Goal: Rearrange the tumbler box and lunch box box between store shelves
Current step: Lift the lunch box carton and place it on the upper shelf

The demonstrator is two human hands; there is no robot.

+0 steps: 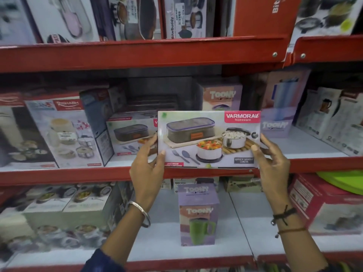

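I hold a Varmora lunch box box (209, 139) upright and facing me, in front of the middle shelf (78, 174). My left hand (146, 165) grips its left edge and my right hand (270, 157) grips its right edge. Its bottom edge is level with the red front lip of that shelf. A second Varmora lunch box box (130, 137) stands on the shelf just behind and to the left. On the lower shelf below stands a purple Toony tumbler box (198, 214) with a green mug pictured on it, upright and free of both hands.
More Toony boxes (222, 97) (279, 114) stand at the back and right of the middle shelf. Rishabh boxes (62, 130) fill its left side. The red upper shelf beam (137, 55) runs overhead. A red box (326, 203) and a green lid (343, 181) sit lower right.
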